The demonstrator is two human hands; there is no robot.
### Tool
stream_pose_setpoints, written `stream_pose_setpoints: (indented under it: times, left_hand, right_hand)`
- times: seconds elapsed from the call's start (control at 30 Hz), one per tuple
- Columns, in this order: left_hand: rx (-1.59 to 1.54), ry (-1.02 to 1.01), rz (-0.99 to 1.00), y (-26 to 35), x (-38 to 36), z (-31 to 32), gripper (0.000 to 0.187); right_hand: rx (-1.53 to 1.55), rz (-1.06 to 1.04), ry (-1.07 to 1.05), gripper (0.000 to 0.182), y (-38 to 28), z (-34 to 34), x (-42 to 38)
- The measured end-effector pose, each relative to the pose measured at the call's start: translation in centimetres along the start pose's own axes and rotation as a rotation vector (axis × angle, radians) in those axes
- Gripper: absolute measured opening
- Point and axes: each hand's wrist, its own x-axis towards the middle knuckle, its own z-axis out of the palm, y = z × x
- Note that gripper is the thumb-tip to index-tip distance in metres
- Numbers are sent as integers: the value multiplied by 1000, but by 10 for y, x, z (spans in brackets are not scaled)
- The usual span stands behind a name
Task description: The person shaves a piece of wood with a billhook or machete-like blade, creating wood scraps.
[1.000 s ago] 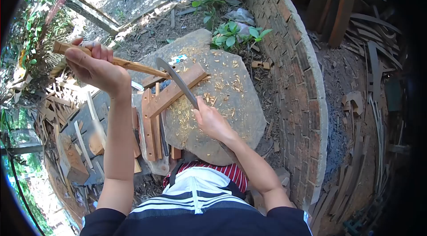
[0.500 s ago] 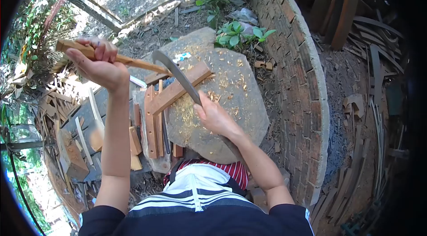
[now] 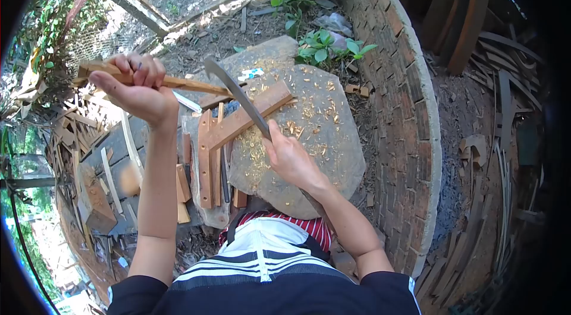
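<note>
My left hand (image 3: 141,92) is raised on the left with its fingers wrapped round a long wooden stick (image 3: 191,84). The stick's thick end juts out past the thumb, and its thin end reaches the blade. My right hand (image 3: 292,159) grips a hooked machete (image 3: 245,103), its curved tip up and to the left and its rear part lying along the forearm. Below the blade, a thick wooden bar (image 3: 247,116) slants over an upright wooden piece with holes (image 3: 206,175). Both lie at the left side of a flat stone slab (image 3: 324,178).
Wood shavings (image 3: 303,111) litter the slab. A curved brick wall (image 3: 410,119) runs along its right side. Wood scraps (image 3: 74,122) and a wooden block (image 3: 98,208) lie to the left. A leafy plant (image 3: 321,46) grows behind, and curved boards (image 3: 467,24) lean at the upper right.
The view has shifted slightly, so the slab and wall appear farther right. My left hand has come down a little with the stick. Both hands keep their hold.
</note>
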Motion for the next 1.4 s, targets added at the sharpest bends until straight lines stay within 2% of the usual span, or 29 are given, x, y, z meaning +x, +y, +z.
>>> stream_pose_setpoints:
  times: [0.13, 0.2, 0.23, 0.3, 0.37, 0.43, 0.47, 0.5, 0.53, 0.6, 0.7, 0.73, 0.8, 0.87, 0.93, 0.97, 1.0, 1.03, 1.07, 1.1, 1.2, 1.27, 1.33, 1.37, 1.4]
  left_hand:
    - [78, 49, 2, 0, -1, 7, 55]
    - [77, 70, -3, -1, -1, 9, 55]
    - [100, 58, 16, -1, -1, 10, 54]
    - [112, 45, 46, -2, -1, 8, 54]
    - [119, 102, 58, -6, -1, -1, 54]
    - [134, 12, 81, -23, -17, -4, 52]
    - [301, 5, 192, -42, -34, -1, 50]
    - [407, -123, 204, -62, -48, -17, 48]
    - [379, -88, 164, -66, -56, -22, 48]
    - [346, -25, 62, -64, -62, -24, 48]
    - [335, 27, 17, -53, -52, -32, 47]
    - [314, -29, -61, -52, -49, -38, 47]
    - [289, -106, -139, -55, -46, -47, 46]
    - [271, -95, -178, -58, -48, -55, 45]
    - [218, -112, -244, -65, -48, -70, 42]
    - [229, -92, -231, -64, -48, -76, 42]
    - [323, -87, -233, -63, -47, -79, 39]
    - [413, -81, -238, -63, -46, -83, 36]
    - [428, -153, -301, -63, -39, -96, 31]
    - [431, -134, -298, -64, -33, -103, 31]
    - [898, -478, -493, -73, -20, -117, 26]
    - [992, -667, -473, -111, -32, -143, 22]
    - [1066, -826, -551, -155, -59, -174, 22]
    - [1290, -962, -727, -178, -68, -183, 27]
    - [1358, -999, -738, -183, -79, -186, 33]
  right_hand:
    - [55, -72, 35, 32, -61, -30, -12]
    - [93, -199, 135, 32, -73, -35, -15]
    - [91, -204, 136, 32, -63, -26, -13]
    - [-136, -93, 14, 35, -28, 0, -4]
    - [-142, -112, 36, 37, -20, 2, 3]
    - [-132, -115, 41, 38, -22, 3, 2]
    - [-134, -123, 52, 40, -29, -3, 2]
    - [-146, -141, 63, 42, -37, -13, 5]
    - [-147, -134, 58, 42, -48, -25, 2]
    - [-49, -188, 165, 24, -65, -44, -8]
    - [62, -63, 183, 23, -57, -53, -4]
    - [24, -44, 226, 21, -44, -48, -1]
    - [20, 23, 200, 20, -19, -41, -1]
    - [-20, 112, 164, 20, 8, -30, -2]
    - [-62, 115, 129, 20, 33, -20, -4]
    - [-122, 194, 96, 25, 43, -18, -6]
    - [-185, 271, 67, 31, 51, -16, -7]
    - [-192, 257, 55, 31, 55, -15, -8]
    - [-290, 238, 116, 33, 59, -15, -10]
    - [-388, 219, 177, 35, 64, -15, -12]
    - [-409, 207, 238, 33, 81, -15, -15]
    - [-447, 208, 279, 32, 82, -15, -15]
    - [-380, 222, 315, 30, 82, -16, -12]
    - [-390, 212, 309, 30, 82, -16, -12]
    - [-392, 199, 326, 29, 83, -15, -12]
